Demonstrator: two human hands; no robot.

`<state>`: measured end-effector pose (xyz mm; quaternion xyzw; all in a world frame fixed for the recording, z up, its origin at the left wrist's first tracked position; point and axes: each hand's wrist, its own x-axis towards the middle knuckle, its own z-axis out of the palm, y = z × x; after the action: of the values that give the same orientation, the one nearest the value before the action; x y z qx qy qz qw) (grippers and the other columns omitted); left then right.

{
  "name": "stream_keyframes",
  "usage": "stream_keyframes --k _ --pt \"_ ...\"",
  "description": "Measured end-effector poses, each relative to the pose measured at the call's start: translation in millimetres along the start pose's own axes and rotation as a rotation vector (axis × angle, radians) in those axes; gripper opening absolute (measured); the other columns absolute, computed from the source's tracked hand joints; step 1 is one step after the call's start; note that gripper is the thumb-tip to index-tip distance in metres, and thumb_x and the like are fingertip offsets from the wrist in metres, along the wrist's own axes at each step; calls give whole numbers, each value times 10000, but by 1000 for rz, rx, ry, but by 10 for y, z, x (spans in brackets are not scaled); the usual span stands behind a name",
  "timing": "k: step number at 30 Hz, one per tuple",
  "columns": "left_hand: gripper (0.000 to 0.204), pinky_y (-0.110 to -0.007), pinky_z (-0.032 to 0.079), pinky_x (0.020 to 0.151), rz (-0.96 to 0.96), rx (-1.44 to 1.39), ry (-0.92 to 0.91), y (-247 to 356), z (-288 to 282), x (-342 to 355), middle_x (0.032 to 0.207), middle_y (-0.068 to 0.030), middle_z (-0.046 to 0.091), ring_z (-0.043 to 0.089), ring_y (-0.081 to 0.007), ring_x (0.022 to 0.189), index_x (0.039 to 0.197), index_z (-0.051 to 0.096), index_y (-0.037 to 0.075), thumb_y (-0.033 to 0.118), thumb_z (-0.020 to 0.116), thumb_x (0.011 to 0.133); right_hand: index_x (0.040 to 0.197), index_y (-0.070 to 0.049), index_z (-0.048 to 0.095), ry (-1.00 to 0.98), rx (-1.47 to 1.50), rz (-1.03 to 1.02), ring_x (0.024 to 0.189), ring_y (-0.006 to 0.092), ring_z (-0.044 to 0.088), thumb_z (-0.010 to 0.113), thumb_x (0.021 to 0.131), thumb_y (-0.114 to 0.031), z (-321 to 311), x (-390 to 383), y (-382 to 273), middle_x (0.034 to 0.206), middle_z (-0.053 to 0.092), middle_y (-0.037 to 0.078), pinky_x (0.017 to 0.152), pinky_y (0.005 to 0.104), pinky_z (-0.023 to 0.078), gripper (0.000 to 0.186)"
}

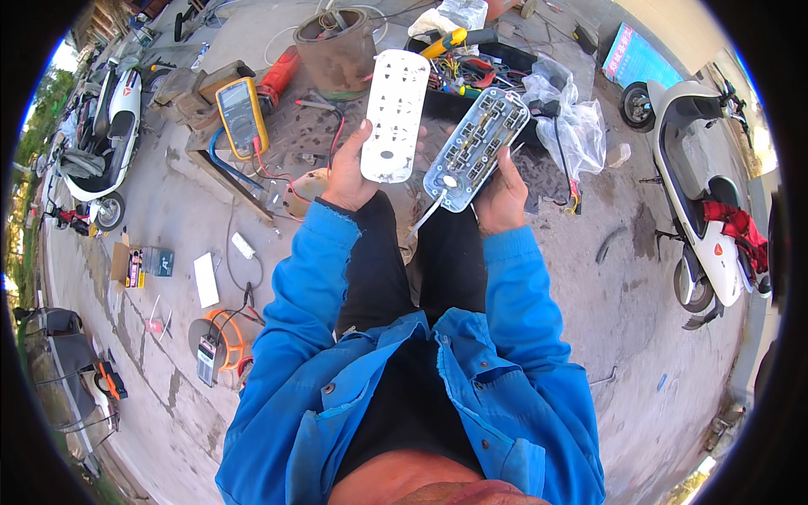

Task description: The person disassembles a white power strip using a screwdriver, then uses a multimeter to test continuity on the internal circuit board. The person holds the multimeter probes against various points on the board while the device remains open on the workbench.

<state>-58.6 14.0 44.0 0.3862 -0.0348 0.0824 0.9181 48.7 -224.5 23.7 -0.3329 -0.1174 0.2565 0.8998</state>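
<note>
Held upright in my left hand (349,168) is the white front cover of a power strip (392,118), with several rows of socket holes. My right hand (503,189) grips the grey open housing (475,147), tilted, showing rows of metal contacts; a white cord hangs from its lower end. Left of the cover, a yellow multimeter (240,118) with red and black leads leans on a metal frame. Behind the housing are a black tray of tools (505,63) and a crumpled plastic bag (568,126).
A metal bucket (332,50), red power tool (278,80) and vise (189,97) stand behind. White scooters (114,143) (707,244) flank me. An orange reel (230,332), cardboard box (130,261) and white sheet (206,278) lie on the concrete floor to my left.
</note>
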Motion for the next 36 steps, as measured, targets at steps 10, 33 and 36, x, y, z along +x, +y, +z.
stream_keyframes --k 10,33,36 --pt "801 -564 629 1072 14 -125 -75 39 -81 -62 1564 -374 619 738 -464 1282 1750 390 15 568 478 1176 1734 -31 418 -97 61 -10 1409 425 681 441 1211 -473 171 -87 -86 1618 605 331 1194 535 565 686" --pt "529 -514 527 1171 496 1885 454 690 -295 -689 1496 -228 689 663 -455 1344 1501 712 84 303 808 1029 1716 -7 438 -90 -34 -31 1436 397 667 512 1187 -508 235 -152 -84 1590 631 313 1228 506 533 732" --pt "529 -528 524 1176 469 1966 419 636 -371 -704 1504 -238 675 653 -454 1359 1489 718 88 327 813 1027 1721 -38 452 -33 14 -14 1337 377 726 455 1202 -489 284 -148 -57 1555 661 314 1135 488 600 687"
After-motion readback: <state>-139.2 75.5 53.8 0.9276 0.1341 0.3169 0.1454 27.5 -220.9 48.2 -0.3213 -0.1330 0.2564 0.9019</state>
